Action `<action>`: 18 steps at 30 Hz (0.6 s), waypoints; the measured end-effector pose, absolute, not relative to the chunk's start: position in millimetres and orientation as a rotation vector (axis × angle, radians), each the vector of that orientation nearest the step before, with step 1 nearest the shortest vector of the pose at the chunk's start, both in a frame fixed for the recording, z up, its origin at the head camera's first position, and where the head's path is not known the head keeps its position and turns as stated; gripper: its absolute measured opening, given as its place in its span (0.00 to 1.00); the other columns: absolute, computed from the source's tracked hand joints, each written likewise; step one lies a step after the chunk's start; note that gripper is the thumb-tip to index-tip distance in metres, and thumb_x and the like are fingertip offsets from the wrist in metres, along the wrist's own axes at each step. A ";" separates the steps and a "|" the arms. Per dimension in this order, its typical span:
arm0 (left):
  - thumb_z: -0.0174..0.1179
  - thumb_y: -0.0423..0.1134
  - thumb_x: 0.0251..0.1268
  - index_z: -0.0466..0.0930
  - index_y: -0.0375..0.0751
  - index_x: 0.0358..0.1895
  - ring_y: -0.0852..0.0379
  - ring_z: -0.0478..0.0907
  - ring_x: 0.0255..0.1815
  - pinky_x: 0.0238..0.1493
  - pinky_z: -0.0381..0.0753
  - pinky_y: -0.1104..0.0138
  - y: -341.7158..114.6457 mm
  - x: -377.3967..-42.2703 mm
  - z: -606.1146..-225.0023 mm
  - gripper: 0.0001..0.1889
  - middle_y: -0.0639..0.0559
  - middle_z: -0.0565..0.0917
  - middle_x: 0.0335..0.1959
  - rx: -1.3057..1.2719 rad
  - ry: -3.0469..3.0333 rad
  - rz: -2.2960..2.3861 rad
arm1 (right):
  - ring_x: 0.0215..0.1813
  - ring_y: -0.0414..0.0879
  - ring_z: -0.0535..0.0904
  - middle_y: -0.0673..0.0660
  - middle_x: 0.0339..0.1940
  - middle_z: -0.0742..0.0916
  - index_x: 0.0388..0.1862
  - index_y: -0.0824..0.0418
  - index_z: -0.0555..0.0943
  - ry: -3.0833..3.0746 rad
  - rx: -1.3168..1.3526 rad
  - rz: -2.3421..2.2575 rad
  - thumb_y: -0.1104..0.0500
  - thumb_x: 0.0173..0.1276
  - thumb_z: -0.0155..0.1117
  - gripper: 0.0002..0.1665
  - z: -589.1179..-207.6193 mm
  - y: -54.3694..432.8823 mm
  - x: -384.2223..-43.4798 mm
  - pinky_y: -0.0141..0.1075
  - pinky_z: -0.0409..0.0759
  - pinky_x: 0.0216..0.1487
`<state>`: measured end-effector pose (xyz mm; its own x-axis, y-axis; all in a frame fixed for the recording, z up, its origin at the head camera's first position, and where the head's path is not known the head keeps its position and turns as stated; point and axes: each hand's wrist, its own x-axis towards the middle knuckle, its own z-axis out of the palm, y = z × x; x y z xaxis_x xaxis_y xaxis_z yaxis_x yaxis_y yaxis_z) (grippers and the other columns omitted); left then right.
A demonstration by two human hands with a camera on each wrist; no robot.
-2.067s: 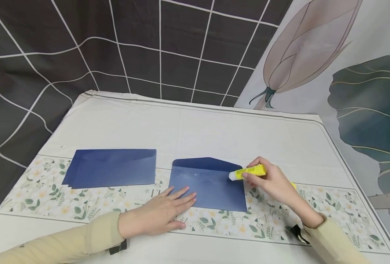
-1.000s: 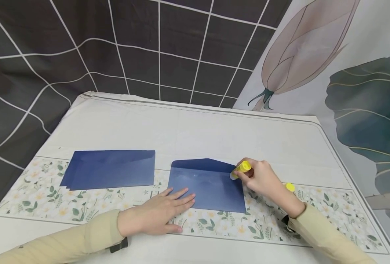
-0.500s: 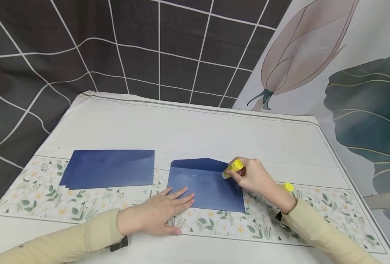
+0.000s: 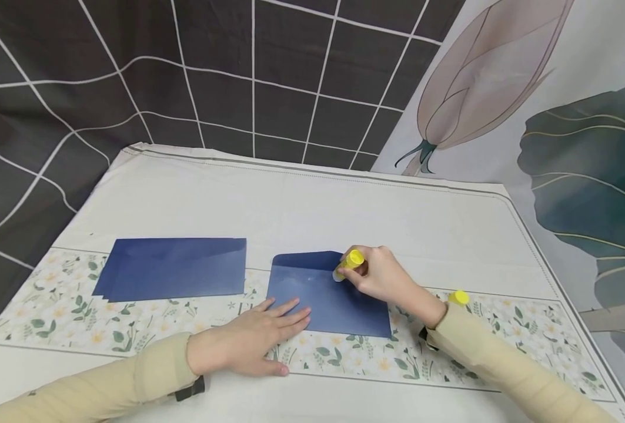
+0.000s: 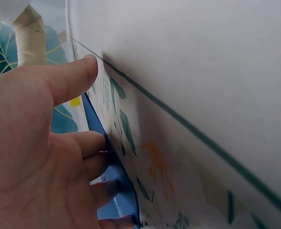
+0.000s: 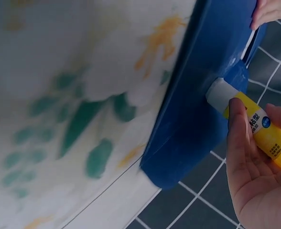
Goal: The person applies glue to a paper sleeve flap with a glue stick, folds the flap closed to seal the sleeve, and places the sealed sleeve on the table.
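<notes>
A dark blue envelope (image 4: 323, 305) lies on the table with its pointed flap (image 4: 301, 260) unfolded away from the person. My left hand (image 4: 249, 341) rests flat at its lower left edge, fingers spread over the paper. In my right hand (image 4: 383, 276) is a yellow glue stick (image 4: 351, 261), pinched between thumb and fingers and tilted. Its white end meets the envelope near the flap's fold, around the middle. The right wrist view shows the glue stick (image 6: 264, 129) with its white end on the blue paper (image 6: 193, 105).
Left of the envelope lies a small stack of blue envelopes (image 4: 180, 267), slightly fanned. A yellow cap (image 4: 458, 298) stands on the table by the right sleeve. The white tablecloth (image 4: 291, 200) has a floral band; dark gridded cloth (image 4: 296, 53) hangs behind the table.
My right hand has moved leftward along the fold with the glue stick, from the envelope's right end to about its middle, and tilted the stick more upright. The left hand has stayed in place.
</notes>
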<state>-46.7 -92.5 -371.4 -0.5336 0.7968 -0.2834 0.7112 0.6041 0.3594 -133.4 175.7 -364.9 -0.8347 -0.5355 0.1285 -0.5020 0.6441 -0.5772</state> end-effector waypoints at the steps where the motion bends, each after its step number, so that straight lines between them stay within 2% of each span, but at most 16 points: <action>1: 0.56 0.59 0.64 0.55 0.44 0.75 0.50 0.45 0.79 0.75 0.50 0.46 -92.6 -47.1 -371.5 0.41 0.53 0.52 0.78 1.204 2.414 0.281 | 0.18 0.31 0.73 0.49 0.24 0.86 0.34 0.58 0.83 2.797 -0.895 -0.956 0.59 0.62 0.68 0.04 -365.1 173.3 -134.3 0.26 0.75 0.18; 18: 0.57 0.59 0.63 0.56 0.43 0.75 0.49 0.46 0.79 0.75 0.51 0.45 -92.8 -47.2 -372.0 0.41 0.52 0.53 0.78 1.212 2.412 0.298 | 0.16 0.32 0.72 0.50 0.26 0.87 0.36 0.59 0.83 2.753 -0.985 -0.944 0.59 0.62 0.68 0.05 -368.6 139.5 -135.6 0.24 0.74 0.18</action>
